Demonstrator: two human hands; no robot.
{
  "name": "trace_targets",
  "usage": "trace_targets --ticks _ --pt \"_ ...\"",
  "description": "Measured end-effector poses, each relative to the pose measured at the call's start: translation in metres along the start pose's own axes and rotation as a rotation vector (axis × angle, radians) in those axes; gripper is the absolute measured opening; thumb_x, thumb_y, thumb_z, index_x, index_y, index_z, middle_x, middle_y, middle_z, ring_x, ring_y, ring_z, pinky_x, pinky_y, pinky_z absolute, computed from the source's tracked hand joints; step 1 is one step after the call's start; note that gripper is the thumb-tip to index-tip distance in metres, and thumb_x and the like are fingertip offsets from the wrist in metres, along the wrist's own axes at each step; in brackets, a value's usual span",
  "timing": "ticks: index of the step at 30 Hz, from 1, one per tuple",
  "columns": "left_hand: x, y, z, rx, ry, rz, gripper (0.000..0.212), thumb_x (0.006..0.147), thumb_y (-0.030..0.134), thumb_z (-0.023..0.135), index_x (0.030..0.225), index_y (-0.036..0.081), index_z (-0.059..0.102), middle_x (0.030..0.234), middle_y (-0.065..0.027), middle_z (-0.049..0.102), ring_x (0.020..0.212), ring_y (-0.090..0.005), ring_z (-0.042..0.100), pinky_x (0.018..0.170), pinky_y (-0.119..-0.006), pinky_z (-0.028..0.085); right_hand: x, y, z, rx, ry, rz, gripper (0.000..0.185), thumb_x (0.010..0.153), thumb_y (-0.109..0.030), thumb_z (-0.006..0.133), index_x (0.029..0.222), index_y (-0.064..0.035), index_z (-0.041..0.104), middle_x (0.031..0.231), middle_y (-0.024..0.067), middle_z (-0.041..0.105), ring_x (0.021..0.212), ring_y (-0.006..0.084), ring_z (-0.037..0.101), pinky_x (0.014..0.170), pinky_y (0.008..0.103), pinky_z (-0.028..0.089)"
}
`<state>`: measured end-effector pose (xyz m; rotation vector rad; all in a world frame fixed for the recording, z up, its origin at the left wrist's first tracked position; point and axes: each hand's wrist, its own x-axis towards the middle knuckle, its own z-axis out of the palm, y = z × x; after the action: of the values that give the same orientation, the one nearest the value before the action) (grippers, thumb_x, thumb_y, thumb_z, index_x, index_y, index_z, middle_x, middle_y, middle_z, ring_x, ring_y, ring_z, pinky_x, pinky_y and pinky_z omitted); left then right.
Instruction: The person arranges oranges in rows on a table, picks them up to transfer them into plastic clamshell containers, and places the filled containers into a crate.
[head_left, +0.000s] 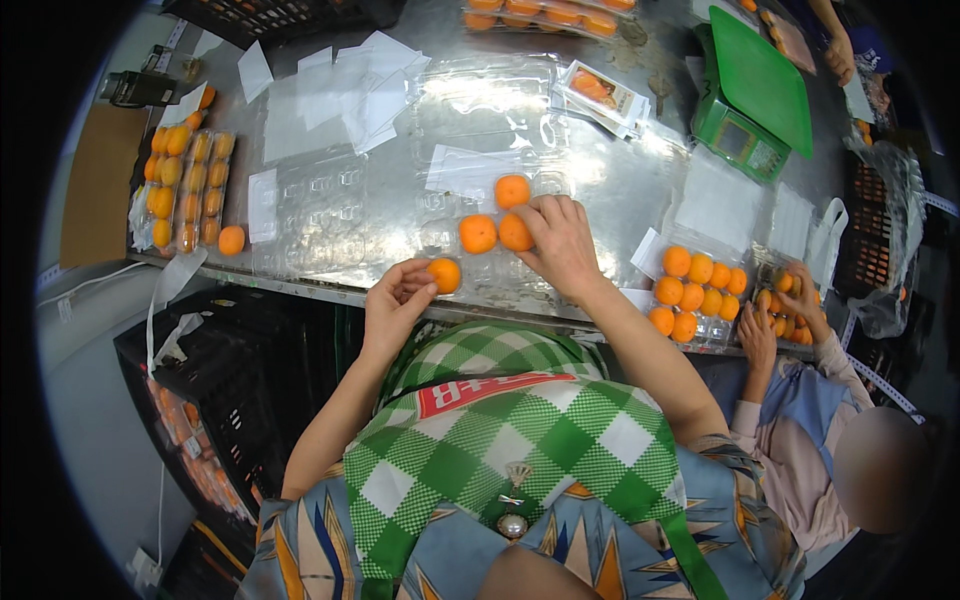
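A clear plastic clamshell tray (480, 271) lies near the table's front edge, its lid (487, 97) folded back beyond it. One round orange fruit (444, 276) sits at the tray's front left corner, and my left hand (401, 292) holds its left side between thumb and fingers. My right hand (556, 244) has thumb and fingers on another orange fruit (516, 232) in the tray's middle. Touching that fruit on its left is a third one (478, 234), and just behind it lies one more (513, 192). White paper sheets (469, 171) lie at the tray's back.
At left stand filled fruit packs (202, 187), a loose fruit (232, 240) and an empty clear tray (322, 217). Printed cards (604, 94) and a green scale (757, 97) are behind. A co-worker's hands (757, 334) work at right beside a part-filled tray (709, 326). Black crates (232, 390) stand below left.
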<state>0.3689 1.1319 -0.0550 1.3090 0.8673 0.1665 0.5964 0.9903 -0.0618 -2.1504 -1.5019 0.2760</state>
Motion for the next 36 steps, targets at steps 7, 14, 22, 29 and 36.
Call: trace_targets --ticks 7,14,22,29,36 --pt "0.001 -0.005 -0.002 0.41 0.17 0.216 0.033 0.077 0.004 0.071 0.109 0.002 0.063 0.095 -0.0085 0.062 0.083 -0.0177 0.061 0.075 -0.028 0.05 -0.006 0.009 0.01 -0.039 0.035 -0.065 0.055 0.063 -0.01 0.076 0.115 -0.0097 0.057 0.113 0.0064 0.056 0.11 0.0268 0.049 0.097 0.0436 0.037" --pt "0.008 -0.009 0.005 0.815 0.105 0.554 0.042 0.069 0.006 0.077 0.108 0.005 0.062 0.109 -0.0126 0.055 0.103 -0.0302 0.053 0.085 -0.038 0.046 -0.015 0.012 0.019 0.062 0.129 -0.039 0.057 0.063 -0.011 0.078 0.116 -0.0104 0.056 0.12 0.0081 0.053 0.115 0.0305 0.046 0.099 0.0496 0.035" --pt "0.01 -0.011 0.006 0.859 0.081 0.552 0.047 0.066 0.008 0.08 0.11 0.005 0.062 0.111 -0.0123 0.053 0.105 -0.0303 0.052 0.086 -0.038 0.046 -0.023 0.008 0.014 0.077 0.152 0.088 0.068 0.061 -0.016 0.084 0.122 -0.0109 0.054 0.129 0.0122 0.044 0.117 0.0336 0.043 0.1 0.0472 0.036" --pt "0.008 -0.014 0.009 0.856 0.044 0.547 0.053 0.064 0.008 0.081 0.113 0.006 0.061 0.113 -0.0116 0.053 0.106 -0.0302 0.052 0.087 -0.039 0.047 -0.035 0.039 -0.016 0.169 0.063 0.243 0.071 0.058 -0.014 0.085 0.123 -0.0122 0.055 0.111 0.0122 0.049 0.103 0.0314 0.048 0.089 0.0386 0.044" --pt "0.006 -0.009 0.007 0.853 0.062 0.543 0.05 0.066 0.007 0.08 0.113 0.006 0.061 0.113 -0.0116 0.053 0.108 -0.0303 0.051 0.087 -0.038 0.046 -0.032 0.048 -0.008 0.114 0.068 0.18 0.066 0.06 -0.011 0.083 0.12 -0.0087 0.055 0.108 0.0102 0.051 0.1 0.0289 0.051 0.087 0.0378 0.045"
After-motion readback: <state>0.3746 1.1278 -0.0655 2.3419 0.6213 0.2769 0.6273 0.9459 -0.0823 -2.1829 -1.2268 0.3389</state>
